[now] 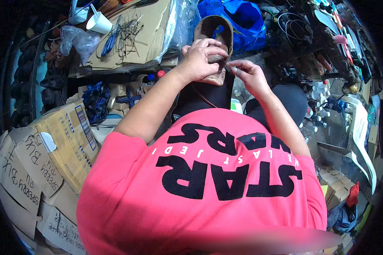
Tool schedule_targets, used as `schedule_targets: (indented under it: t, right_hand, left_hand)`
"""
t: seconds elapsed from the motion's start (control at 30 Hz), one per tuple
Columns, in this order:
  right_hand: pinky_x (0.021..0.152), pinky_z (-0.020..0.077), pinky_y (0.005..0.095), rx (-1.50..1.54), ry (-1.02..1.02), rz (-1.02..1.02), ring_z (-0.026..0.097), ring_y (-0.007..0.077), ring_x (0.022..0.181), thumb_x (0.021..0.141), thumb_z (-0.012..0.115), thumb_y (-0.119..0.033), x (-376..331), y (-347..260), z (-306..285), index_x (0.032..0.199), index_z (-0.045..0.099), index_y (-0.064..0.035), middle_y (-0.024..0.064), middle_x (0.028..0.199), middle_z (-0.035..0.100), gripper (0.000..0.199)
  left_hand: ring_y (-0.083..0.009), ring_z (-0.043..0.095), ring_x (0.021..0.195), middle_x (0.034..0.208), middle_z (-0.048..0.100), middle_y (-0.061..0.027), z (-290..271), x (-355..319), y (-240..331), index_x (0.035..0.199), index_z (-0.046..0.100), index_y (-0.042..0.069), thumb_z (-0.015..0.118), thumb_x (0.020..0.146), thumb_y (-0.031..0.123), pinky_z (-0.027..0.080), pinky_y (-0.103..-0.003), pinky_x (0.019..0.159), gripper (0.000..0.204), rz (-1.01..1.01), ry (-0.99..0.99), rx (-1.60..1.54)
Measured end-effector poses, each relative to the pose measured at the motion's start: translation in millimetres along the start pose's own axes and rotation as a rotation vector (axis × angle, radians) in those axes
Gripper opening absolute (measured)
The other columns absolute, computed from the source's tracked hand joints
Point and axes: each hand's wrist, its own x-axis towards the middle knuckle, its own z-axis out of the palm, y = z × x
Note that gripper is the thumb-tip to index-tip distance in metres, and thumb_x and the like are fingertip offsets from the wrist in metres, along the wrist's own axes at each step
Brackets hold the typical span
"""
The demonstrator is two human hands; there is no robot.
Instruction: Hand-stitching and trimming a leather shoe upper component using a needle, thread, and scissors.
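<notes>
Pink shirt [127,212] fills the foreground; past it, a thin brown cord [203,96] trails over the dark-clad lap [189,100], where a brown shoe [216,80] is held, perhaps to keep it within both hands' reach. The right hand [247,75] has its fingers pinched together at the shoe's right edge; whether on a strand, I cannot tell. The left hand [202,59] grips across the shoe, fingers curled over, apparently bracing it. Beyond lie cardboard sheets [151,29] and a blue bag [253,36].

brown shoe [217,78] partly hidden, blue bag [252,26] cropped
</notes>
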Motion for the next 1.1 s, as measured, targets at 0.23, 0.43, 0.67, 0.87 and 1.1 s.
schedule_targets:
  t: [0.23,0.43,0.67,0.87,1.1]
  right_hand:
    - [0.065,0.0435,0.0223,0.195,0.032,0.070,0.051,0.0065,0.071,0.084,0.064,-0.005,8.1,6.2,5.6,0.100,0.056,-0.0016,-0.0009,0.079,0.058,0.018]
    - [0.065,0.0475,0.0272,-0.150,0.080,-0.064,0.058,0.0141,0.069,0.068,0.079,-0.019,-6.8,-29.4,-0.9,0.124,0.049,-0.0165,0.0065,0.079,0.059,0.064]
    - [0.075,0.0504,0.0369,-0.502,0.108,-0.065,0.065,0.0276,0.083,0.065,0.077,-0.036,-22.6,-50.1,-31.8,0.108,0.057,-0.0122,0.0125,0.090,0.066,0.053]
    - [0.084,0.0473,0.0388,-0.530,0.037,-0.069,0.062,0.0303,0.094,0.066,0.074,-0.032,-60.5,-33.3,-79.7,0.117,0.056,-0.0154,0.0137,0.099,0.065,0.056]
    - [0.102,0.0280,0.0470,-1.132,-0.039,-0.162,0.043,0.0343,0.119,0.066,0.075,-0.035,-116.0,-47.2,-67.6,0.133,0.045,-0.0317,0.0099,0.132,0.045,0.073]
  left_hand:
    - [-0.0209,0.055,0.106,0.107,0.062,-0.0003,10.2,7.4,2.1,0.088,0.070,0.017,0.071,0.068,0.019,0.040,-0.039,0.091,0.019,-0.050,0.074,-0.035]
    - [-0.0210,0.058,0.092,0.086,0.063,-0.0016,15.6,8.2,17.0,0.078,0.069,0.014,0.071,0.071,0.019,0.043,-0.038,0.083,0.009,-0.099,0.104,0.021]
    - [-0.0209,0.061,0.073,0.078,0.059,-0.0085,1.0,9.8,37.3,0.081,0.066,0.007,0.071,0.072,0.006,0.048,-0.031,0.066,0.010,0.138,0.101,-0.076]
    - [-0.0080,0.057,0.076,0.080,0.065,-0.0009,-97.6,6.5,6.3,0.085,0.066,0.004,0.063,0.084,0.006,0.047,-0.024,0.071,0.004,-0.011,0.315,-0.411]
    - [-0.0121,0.060,0.079,0.086,0.065,-0.0030,-213.8,-49.7,-23.0,0.088,0.066,0.001,0.066,0.083,0.008,0.049,-0.026,0.074,0.009,-0.119,0.513,-0.273]
